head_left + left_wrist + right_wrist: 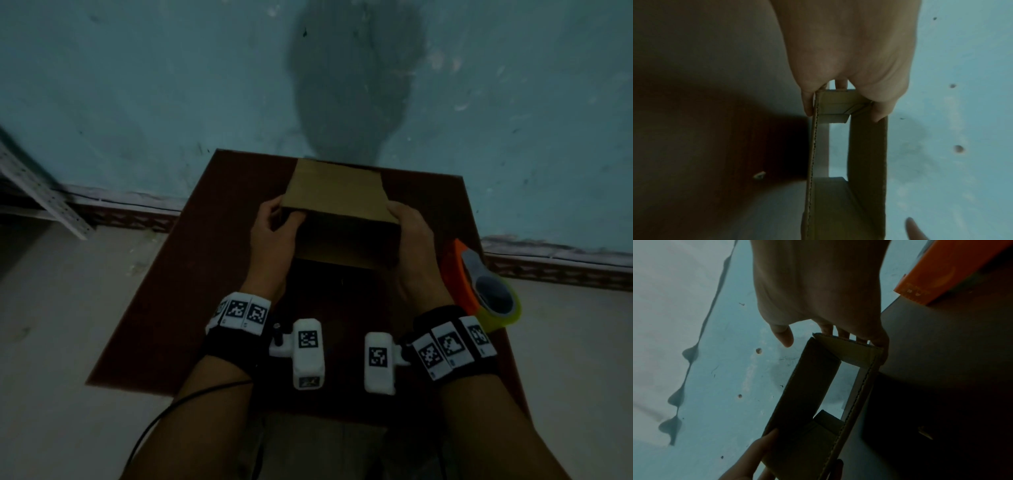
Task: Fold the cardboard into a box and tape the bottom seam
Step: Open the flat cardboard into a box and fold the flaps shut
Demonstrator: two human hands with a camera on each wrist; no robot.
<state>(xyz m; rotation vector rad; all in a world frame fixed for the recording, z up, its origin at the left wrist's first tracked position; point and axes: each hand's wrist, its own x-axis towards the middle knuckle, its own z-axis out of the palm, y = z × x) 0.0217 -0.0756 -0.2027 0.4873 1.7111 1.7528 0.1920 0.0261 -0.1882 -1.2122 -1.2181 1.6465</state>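
Above the dark reddish-brown desk (178, 294), in the head view, both hands hold the brown cardboard box sleeve (337, 195) up between them: the left hand (274, 236) grips its left end, the right hand (412, 240) its right end. An orange tape dispenser with a yellow-green roll (479, 287) lies at the desk's right edge, near the right wrist.

From the left wrist, thumb and fingers (807, 104) pinch the sleeve's (867, 154) end, which is open right through.

From the right wrist, the fingers (842, 332) curl behind the sleeve's (803, 386) end panel, thumb lifted clear.
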